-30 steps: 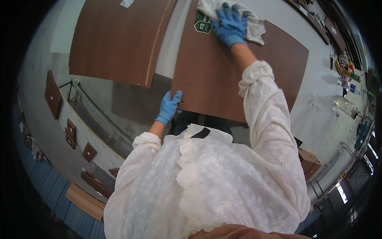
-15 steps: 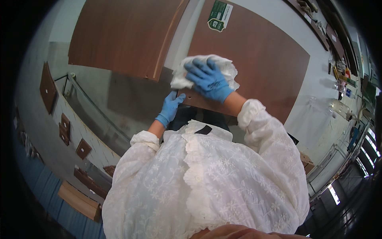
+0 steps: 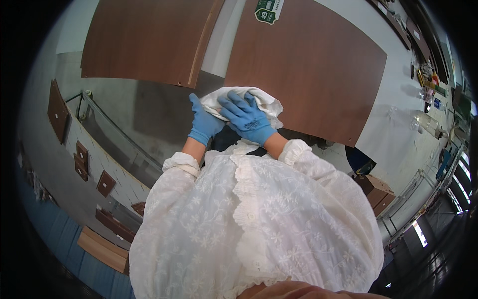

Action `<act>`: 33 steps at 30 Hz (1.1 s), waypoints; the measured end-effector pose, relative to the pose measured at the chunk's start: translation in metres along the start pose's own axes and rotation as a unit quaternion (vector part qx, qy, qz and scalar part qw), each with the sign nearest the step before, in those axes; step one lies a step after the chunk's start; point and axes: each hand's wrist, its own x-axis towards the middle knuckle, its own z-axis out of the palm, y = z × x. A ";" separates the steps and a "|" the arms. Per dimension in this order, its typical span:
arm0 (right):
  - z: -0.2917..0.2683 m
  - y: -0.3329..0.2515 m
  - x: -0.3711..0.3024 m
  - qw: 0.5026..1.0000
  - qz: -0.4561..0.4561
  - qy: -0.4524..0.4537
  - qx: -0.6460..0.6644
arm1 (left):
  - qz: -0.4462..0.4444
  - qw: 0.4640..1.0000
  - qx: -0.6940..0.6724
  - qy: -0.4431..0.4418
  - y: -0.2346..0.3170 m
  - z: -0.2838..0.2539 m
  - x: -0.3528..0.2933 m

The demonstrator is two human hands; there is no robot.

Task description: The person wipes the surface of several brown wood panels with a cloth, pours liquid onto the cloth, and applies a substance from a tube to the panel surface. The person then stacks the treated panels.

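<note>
A bunched white cloth (image 3: 271, 105) lies over the near left corner of a brown wood-look panel (image 3: 313, 70). My right hand (image 3: 247, 118), in a blue glove, grips the cloth from above with its fingers bent over it. Close beside it, my left hand (image 3: 205, 122), gloved in blue too, holds the cloth's left end. One of its digits points up and away, while its other fingers are partly hidden by the cloth. A green and white label (image 3: 269, 11) is stuck on the panel's far part.
Another brown panel (image 3: 149, 40) lies to the left, across a gap. Bottles (image 3: 423, 122) and small tools stand on the pale surface at right. A cardboard box (image 3: 376, 193) sits low on the right. A metal rail (image 3: 119, 130) runs along the left.
My right hand has drawn the cloth nearer to me and slightly left, off the panel's face to its edge. The left hand has gone from the panel's corner to the cloth.
</note>
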 end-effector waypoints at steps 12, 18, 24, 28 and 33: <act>-0.066 0.110 -0.158 0.806 0.540 0.170 -0.169 | -0.042 0.985 0.169 -0.013 0.001 0.007 0.004; 0.007 0.001 -0.045 0.981 0.175 0.086 -0.003 | -0.015 0.985 0.174 -0.020 -0.005 0.000 0.017; -0.063 0.098 -0.192 0.834 0.476 0.113 -0.254 | 0.010 0.958 0.285 0.021 -0.006 -0.005 0.023; -0.112 0.158 -0.240 0.691 0.651 0.182 -0.255 | 0.014 0.955 0.296 0.023 -0.006 0.000 0.022; -0.052 0.092 -0.100 0.872 0.444 0.094 -0.184 | 0.018 0.931 0.361 0.044 -0.003 0.001 0.020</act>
